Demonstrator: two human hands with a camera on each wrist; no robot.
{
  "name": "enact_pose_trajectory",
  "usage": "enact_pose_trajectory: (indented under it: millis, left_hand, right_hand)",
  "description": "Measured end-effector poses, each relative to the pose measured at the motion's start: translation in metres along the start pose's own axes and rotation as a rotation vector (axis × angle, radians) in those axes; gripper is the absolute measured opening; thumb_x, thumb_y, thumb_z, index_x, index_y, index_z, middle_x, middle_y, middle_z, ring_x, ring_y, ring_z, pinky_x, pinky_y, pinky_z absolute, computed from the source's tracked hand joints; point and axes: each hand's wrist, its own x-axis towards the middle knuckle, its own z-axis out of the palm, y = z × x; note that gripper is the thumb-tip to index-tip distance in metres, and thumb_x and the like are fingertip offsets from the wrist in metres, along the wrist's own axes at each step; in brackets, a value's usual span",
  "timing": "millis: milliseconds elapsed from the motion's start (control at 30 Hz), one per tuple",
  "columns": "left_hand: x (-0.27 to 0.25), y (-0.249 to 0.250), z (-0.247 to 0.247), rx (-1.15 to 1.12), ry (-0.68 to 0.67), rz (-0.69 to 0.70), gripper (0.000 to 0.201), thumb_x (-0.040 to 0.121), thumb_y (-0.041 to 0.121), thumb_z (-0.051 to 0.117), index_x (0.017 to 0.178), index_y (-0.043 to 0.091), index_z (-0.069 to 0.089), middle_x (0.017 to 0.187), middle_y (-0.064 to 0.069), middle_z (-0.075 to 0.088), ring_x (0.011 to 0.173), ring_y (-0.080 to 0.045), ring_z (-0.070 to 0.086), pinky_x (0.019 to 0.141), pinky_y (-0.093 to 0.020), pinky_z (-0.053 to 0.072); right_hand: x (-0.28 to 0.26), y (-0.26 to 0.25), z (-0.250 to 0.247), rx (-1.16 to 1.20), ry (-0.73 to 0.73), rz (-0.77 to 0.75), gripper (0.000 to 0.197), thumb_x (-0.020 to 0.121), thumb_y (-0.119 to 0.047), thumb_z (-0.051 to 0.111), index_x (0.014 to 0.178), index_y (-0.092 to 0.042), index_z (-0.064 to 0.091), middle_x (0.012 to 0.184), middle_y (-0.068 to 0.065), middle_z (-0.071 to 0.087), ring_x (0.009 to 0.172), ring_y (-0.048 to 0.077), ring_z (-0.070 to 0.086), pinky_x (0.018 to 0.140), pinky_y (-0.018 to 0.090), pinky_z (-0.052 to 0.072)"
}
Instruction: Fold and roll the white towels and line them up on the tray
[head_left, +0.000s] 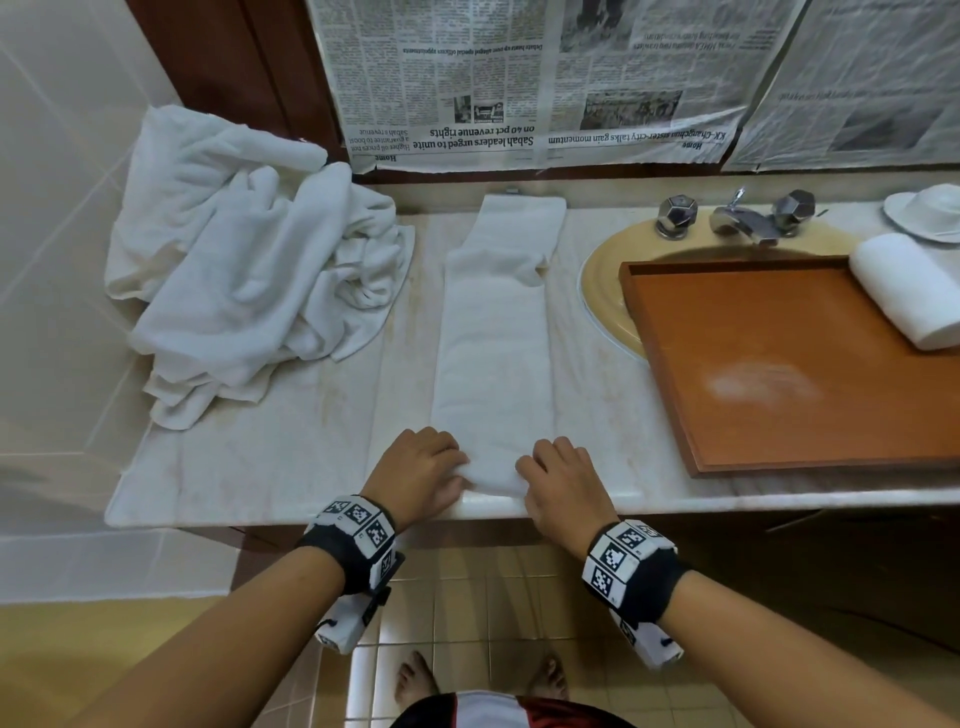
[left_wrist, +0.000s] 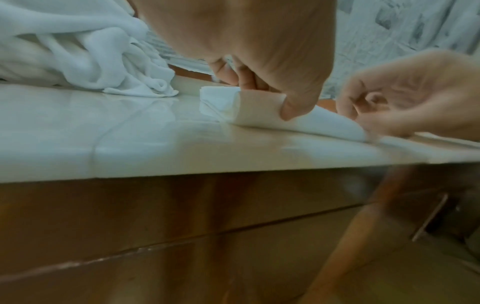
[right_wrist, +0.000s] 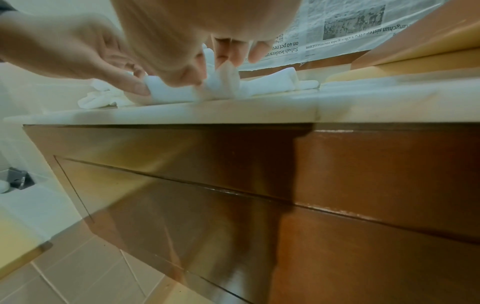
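Gripping one folded towel (head_left: 493, 364), left hand (head_left: 421, 467) and right hand (head_left: 563, 483); one rolled towel (head_left: 909, 288) on tray (head_left: 779, 415).

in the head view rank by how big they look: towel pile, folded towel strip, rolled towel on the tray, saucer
1. towel pile
2. folded towel strip
3. rolled towel, partly cut off by the frame
4. saucer, also cut off
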Motion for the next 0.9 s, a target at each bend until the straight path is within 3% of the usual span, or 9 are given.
enact_pose_trajectory:
  millis: [100,200,300,367,433,600,767,833,900]
  left_hand:
    - [0.002,-0.003,0.0,-0.126,-0.027,-0.144,0.041,0.08,0.043,0.049,0.096,0.016,0.075,0.093,0.0,0.069,0.083,-0.023,0.063,0.072,-0.032,0.048]
    - [0.011,-0.002,-0.007,-0.299,-0.073,-0.402,0.03,0.086,0.038,0.061,0.106,0.018,0.073,0.106,0.003,0.069,0.1,-0.016,0.059,0.089,-0.026,0.042]
    - [0.026,0.0,-0.008,-0.444,0.0,-0.622,0.013,0.086,0.019,0.068,0.098,0.021,0.074,0.1,0.008,0.071,0.097,-0.01,0.061,0.087,-0.021,0.041]
    - [0.037,0.002,-0.007,-0.437,0.012,-0.706,0.008,0.086,0.021,0.067,0.091,0.025,0.073,0.093,0.009,0.071,0.094,-0.011,0.062,0.085,-0.022,0.043]
    - [0.045,0.005,-0.007,-0.373,-0.007,-0.733,0.007,0.087,0.022,0.066,0.09,0.023,0.072,0.093,0.007,0.069,0.093,-0.014,0.061,0.085,-0.025,0.044]
    - [0.056,0.008,-0.005,-0.197,0.016,-0.636,0.007,0.085,0.016,0.066,0.09,0.016,0.071,0.1,0.001,0.054,0.095,-0.019,0.05,0.081,-0.031,0.044]
    - [0.057,0.012,-0.004,-0.099,-0.03,-0.33,0.016,0.073,-0.002,0.065,0.078,0.011,0.07,0.085,-0.003,0.062,0.08,-0.028,0.06,0.066,-0.034,0.049]
    - [0.049,0.011,-0.002,-0.111,-0.02,-0.261,0.011,0.074,0.008,0.06,0.077,0.012,0.069,0.082,-0.002,0.064,0.073,-0.026,0.062,0.061,-0.032,0.05]
    - [0.039,0.006,0.0,-0.124,-0.041,-0.18,0.023,0.075,0.031,0.056,0.084,0.014,0.068,0.088,0.0,0.063,0.075,-0.019,0.058,0.063,-0.027,0.049]
  right_hand:
    - [-0.003,0.008,-0.002,-0.012,-0.047,-0.018,0.033,0.062,-0.035,0.074,0.087,-0.018,0.062,0.085,0.0,0.056,0.077,0.021,0.049,0.063,0.033,0.045]
    - [0.003,0.015,-0.003,-0.005,-0.076,-0.023,0.027,0.064,-0.026,0.074,0.087,-0.018,0.064,0.083,-0.001,0.059,0.074,0.022,0.054,0.062,0.034,0.046]
    - [0.02,0.022,-0.009,0.21,-0.089,0.071,0.022,0.08,-0.02,0.056,0.097,-0.013,0.066,0.091,0.002,0.062,0.089,0.026,0.056,0.074,0.037,0.044]
    - [0.03,0.028,-0.017,0.387,-0.199,0.24,0.025,0.089,-0.021,0.05,0.112,-0.016,0.06,0.106,0.003,0.057,0.101,0.025,0.049,0.088,0.035,0.04]
    - [0.037,0.031,-0.024,0.5,-0.266,0.389,0.023,0.09,-0.024,0.051,0.113,-0.023,0.051,0.106,0.004,0.05,0.099,0.027,0.048,0.09,0.035,0.042]
    - [0.056,0.027,-0.026,0.417,-0.259,0.459,0.011,0.085,-0.014,0.05,0.093,-0.02,0.044,0.093,-0.001,0.045,0.096,0.022,0.038,0.079,0.032,0.036]
    - [0.058,0.011,-0.022,0.151,-0.158,0.203,0.02,0.076,-0.002,0.06,0.092,-0.013,0.061,0.1,0.004,0.053,0.097,0.026,0.047,0.074,0.031,0.034]
    - [0.053,0.007,-0.021,0.105,-0.138,0.148,0.025,0.057,-0.004,0.073,0.075,-0.014,0.059,0.081,0.002,0.056,0.077,0.025,0.054,0.061,0.032,0.036]
    - [0.047,0.008,-0.019,0.076,-0.149,0.129,0.03,0.049,-0.02,0.075,0.071,-0.017,0.055,0.074,-0.001,0.053,0.069,0.022,0.052,0.055,0.033,0.039]
